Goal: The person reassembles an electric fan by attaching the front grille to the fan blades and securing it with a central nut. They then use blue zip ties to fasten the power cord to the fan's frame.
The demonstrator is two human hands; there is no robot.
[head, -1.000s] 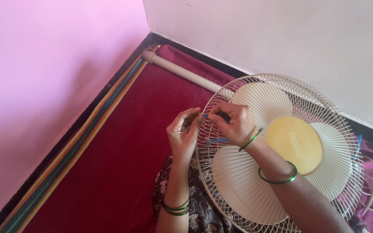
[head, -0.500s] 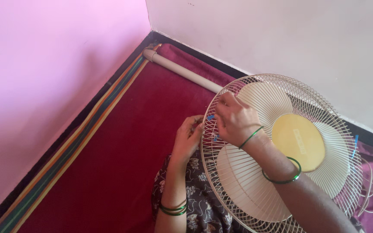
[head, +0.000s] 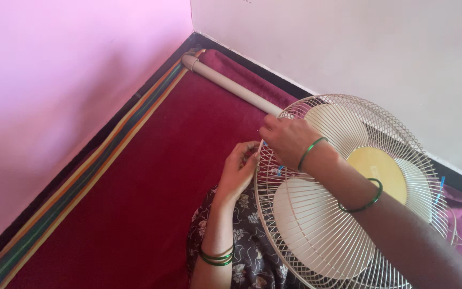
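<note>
bare red carpet (head: 151, 176) is lying open beside the left hand (head: 240, 170); the fan guard (head: 348, 235) is blocking its right.

— The fan guard (head: 316, 225): metal?
— Thin wire, cream-coated, slightly glossy. The blades (head: 308, 214) behind look like smooth matt plastic, and the hub cap (head: 383, 171) is a satiny yellow.
— And the floor?
— A red carpet (head: 156, 182), soft and matt (striped woven edging). The pole (head: 231, 85) is smooth, pale plastic. The bangles (head: 216, 258) are shiny green; the dress (head: 252, 251) is printed cloth.
</note>
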